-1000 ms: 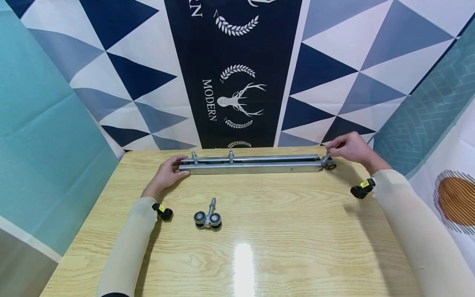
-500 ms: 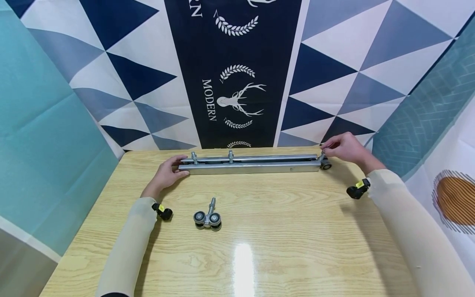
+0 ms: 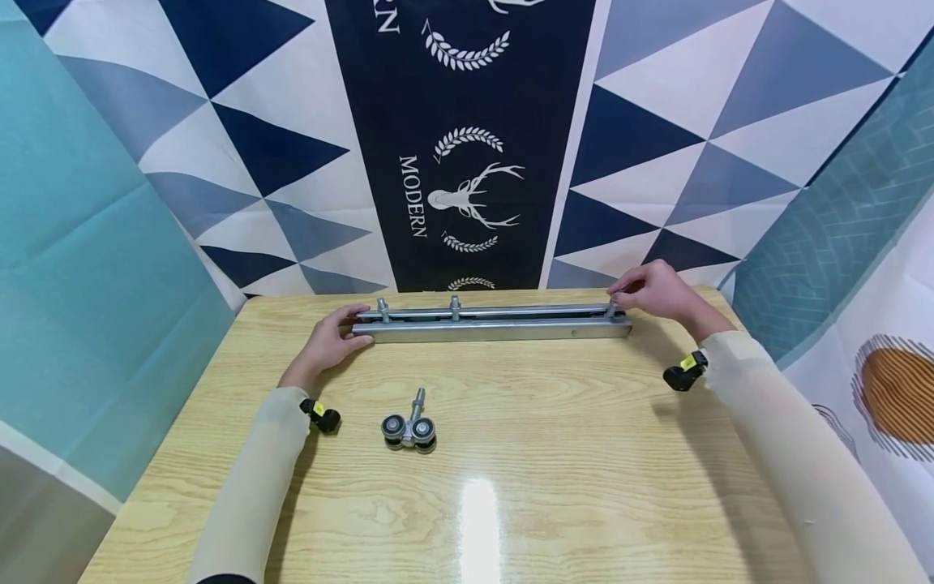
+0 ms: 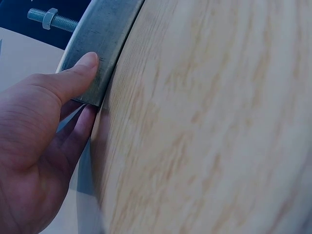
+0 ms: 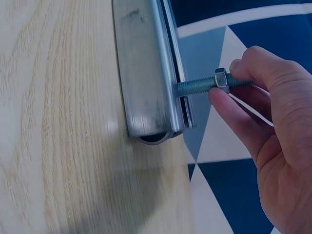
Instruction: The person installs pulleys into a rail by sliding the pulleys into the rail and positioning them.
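A slotted metal rail lies along the back of the wooden table. My left hand grips its left end, with the thumb on the near wall in the left wrist view. At the right end, my right hand pinches the threaded bolt of a roller trolley by its nut. That bolt sticks up out of the slot, and its wheels are hidden inside the rail. Two more trolley bolts stand in the slot, one near the left end and one further right.
A loose roller trolley with black wheels rests on the table in front of the rail, its bolt pointing toward the back. A patterned cloth hangs right behind the rail.
My right hand has moved left, sliding the trolley from outside the rail's right end into it, so the wheels are now out of sight. The left hand stays at the left end.
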`<state>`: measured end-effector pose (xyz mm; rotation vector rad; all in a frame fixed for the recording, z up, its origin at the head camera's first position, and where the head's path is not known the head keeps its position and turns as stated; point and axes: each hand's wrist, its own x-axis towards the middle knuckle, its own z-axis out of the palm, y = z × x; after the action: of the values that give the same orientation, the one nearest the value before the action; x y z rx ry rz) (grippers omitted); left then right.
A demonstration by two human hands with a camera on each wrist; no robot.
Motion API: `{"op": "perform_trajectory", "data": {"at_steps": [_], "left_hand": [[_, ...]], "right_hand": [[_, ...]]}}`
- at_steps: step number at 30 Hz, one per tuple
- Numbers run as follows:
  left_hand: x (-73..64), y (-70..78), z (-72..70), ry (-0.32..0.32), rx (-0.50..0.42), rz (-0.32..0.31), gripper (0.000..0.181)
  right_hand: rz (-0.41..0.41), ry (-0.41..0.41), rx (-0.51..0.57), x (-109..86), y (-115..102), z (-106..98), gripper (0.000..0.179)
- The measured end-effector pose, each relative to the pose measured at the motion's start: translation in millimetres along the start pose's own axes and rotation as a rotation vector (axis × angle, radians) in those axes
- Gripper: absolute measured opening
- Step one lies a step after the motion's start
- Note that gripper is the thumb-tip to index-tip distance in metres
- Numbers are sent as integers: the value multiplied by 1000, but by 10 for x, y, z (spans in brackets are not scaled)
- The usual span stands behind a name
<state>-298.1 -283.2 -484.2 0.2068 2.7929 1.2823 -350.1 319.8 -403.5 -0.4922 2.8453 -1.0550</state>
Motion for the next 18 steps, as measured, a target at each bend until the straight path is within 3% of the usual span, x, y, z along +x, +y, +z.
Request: {"op": "perform_trajectory", "data": {"at_steps": [18], "left_hand": [[3,-28,9,5,11,20,66]], "right_hand": [[-87,-23,61,201,-308,347,19]]}}
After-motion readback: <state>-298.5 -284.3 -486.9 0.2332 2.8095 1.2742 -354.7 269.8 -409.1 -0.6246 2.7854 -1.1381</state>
